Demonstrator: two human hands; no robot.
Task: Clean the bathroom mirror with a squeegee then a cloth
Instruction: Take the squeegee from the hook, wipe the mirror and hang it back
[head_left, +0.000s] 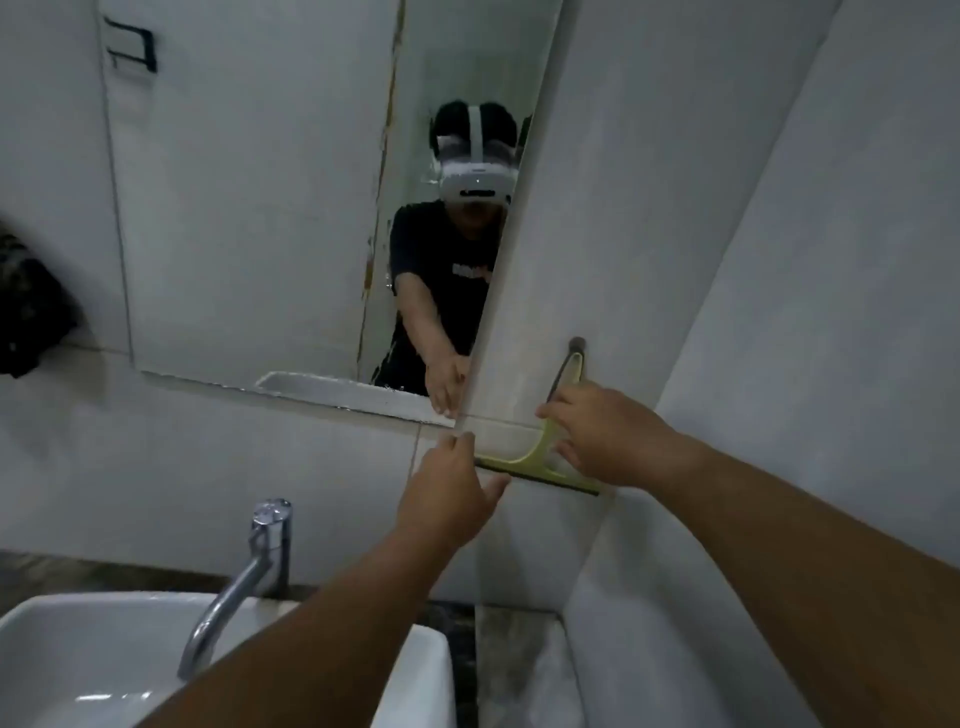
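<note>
Though wall-hung, yellow-green squeegee (543, 457), dark-bladed.

Count: 1 mirror (249, 208). 1 squeegee (540, 457), just right of mirror's lower corner. 2 hands at the squeegee: left hand (447, 499), right hand (608, 436). Below mirror: 1 sink (78, 634), 1 tap (249, 566). Left of mirror: 1 dark bundle (31, 317).
</note>
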